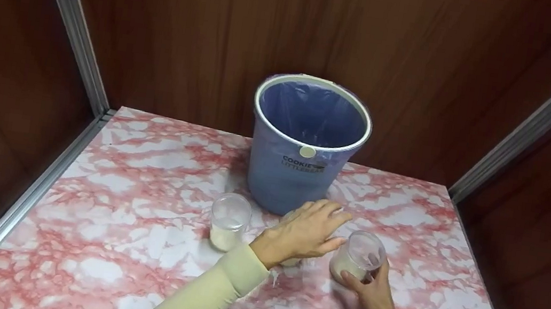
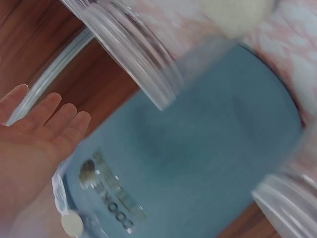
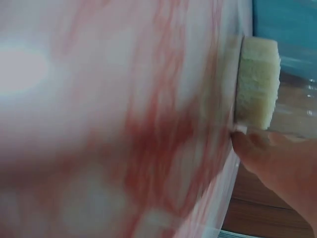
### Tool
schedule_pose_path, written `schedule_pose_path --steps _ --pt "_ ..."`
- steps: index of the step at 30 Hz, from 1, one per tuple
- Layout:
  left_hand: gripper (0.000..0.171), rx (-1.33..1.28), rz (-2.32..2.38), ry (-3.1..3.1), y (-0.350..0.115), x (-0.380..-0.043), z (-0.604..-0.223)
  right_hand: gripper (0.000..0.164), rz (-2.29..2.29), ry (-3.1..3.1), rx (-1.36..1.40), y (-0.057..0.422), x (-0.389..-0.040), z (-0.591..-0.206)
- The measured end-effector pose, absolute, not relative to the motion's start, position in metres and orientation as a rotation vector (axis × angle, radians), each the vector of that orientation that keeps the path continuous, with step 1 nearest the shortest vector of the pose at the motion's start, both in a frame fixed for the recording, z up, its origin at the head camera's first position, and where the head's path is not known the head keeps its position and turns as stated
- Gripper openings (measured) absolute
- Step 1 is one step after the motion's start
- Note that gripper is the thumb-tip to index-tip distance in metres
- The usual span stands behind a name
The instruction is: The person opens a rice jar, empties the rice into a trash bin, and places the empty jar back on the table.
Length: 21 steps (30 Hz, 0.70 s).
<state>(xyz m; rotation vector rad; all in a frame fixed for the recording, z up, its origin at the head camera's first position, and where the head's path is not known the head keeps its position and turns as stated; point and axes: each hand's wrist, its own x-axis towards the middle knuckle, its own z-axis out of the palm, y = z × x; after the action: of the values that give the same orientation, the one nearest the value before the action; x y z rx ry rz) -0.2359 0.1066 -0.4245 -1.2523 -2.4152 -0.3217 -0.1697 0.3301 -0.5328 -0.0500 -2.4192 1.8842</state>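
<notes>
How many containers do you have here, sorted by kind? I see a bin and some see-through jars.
Clear jars: 3 (one mostly hidden behind the left hand, one held in the right hand)
Blue bin: 1
Total: 4

The held jar (image 1: 365, 247) is clear, its contents (image 1: 343, 266) cream, the bin (image 1: 284, 185) blue, the tabletop (image 1: 98, 226) marbled red-and-white.

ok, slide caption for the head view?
Right hand grips a transparent jar; left hand extends before a lined blue trash bin.
</notes>
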Motion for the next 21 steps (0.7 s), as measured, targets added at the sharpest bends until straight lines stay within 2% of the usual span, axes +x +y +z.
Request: schedule_pose_path --steps 5,8,21 --pt "0.045 -1.281 -0.27 -2.397 0.119 -0.231 -0.425 0.096 1.812 -2.411 -0.124 0.329 -0.174 -0.543" --pt "0.046 -1.29 -0.235 -2.403 0.127 -0.227 -0.425 0.089 1.76 -2.408 -0.152 0.324 -0.171 -0.534" --pt "0.05 -1.475 -0.355 -2.322 0.127 -0.218 -0.408 0.078 1.77 -2.378 0.127 0.311 -0.156 -0.495"
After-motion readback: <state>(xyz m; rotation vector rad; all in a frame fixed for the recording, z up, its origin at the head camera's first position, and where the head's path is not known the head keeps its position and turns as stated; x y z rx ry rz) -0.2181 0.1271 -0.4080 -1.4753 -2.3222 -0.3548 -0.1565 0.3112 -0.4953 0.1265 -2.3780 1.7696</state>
